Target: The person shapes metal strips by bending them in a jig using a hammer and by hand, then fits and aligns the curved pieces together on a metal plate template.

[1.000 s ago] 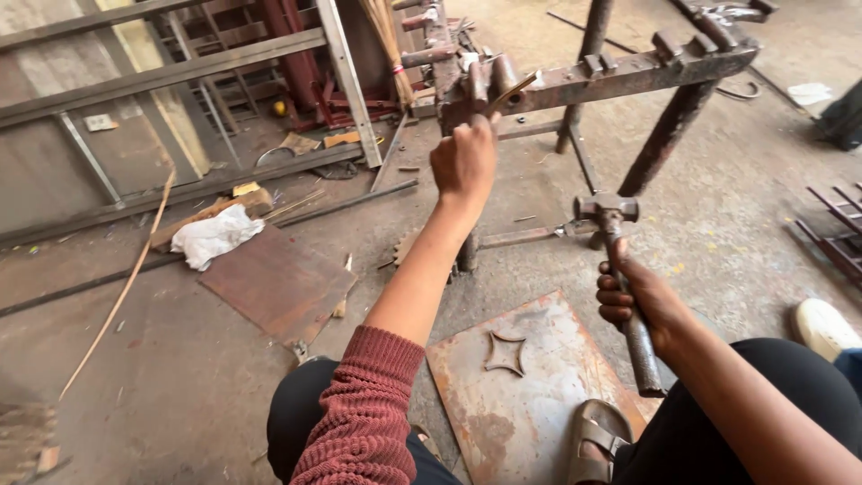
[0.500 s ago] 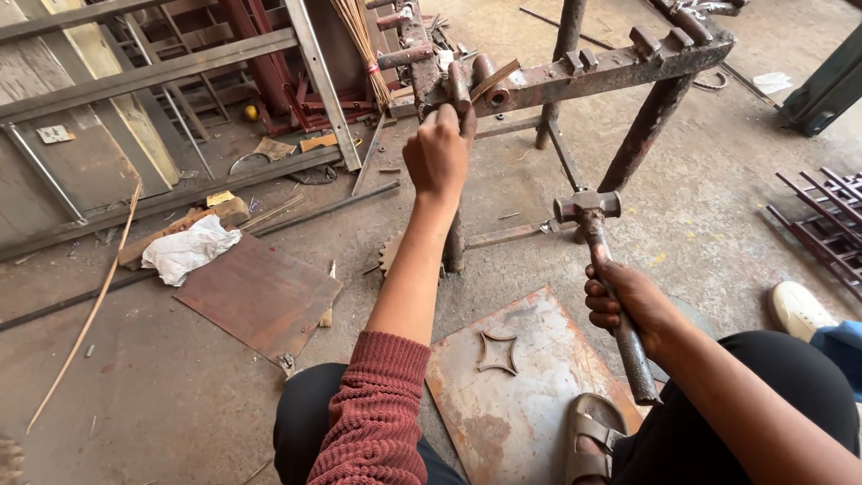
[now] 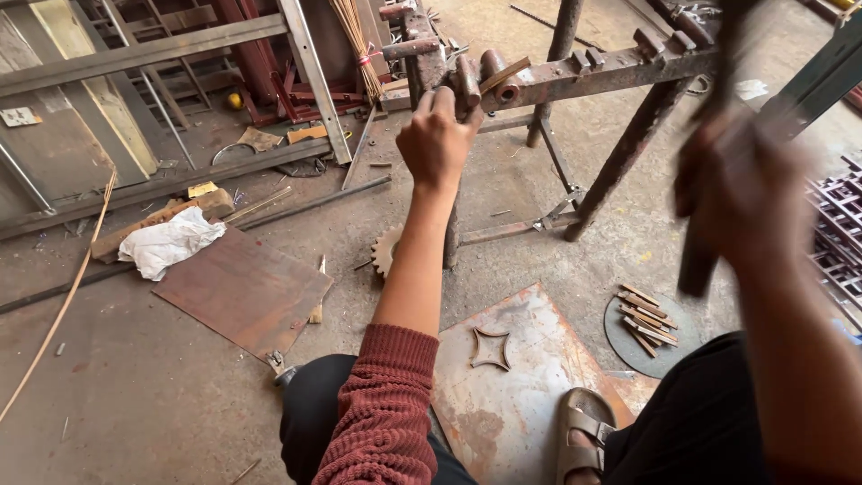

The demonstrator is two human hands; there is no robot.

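rusty metal stand (image 3: 620, 67), matt steel plate (image 3: 516, 386), knit sleeve (image 3: 382, 413)

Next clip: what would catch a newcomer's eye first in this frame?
The raised right hand, a motion blur at the right, gripping a dark hammer handle. At top centre, the left hand presses a small metal strip against the rusty jig. Below, near the sandalled foot, a rusty plate lies on the floor with a four-pointed star piece on it.

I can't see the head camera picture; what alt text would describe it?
A seated person's left hand holds a small metal strip on a rusty steel stand, while the blurred right hand raises a hammer. A rusty plate lies on the workshop floor below.
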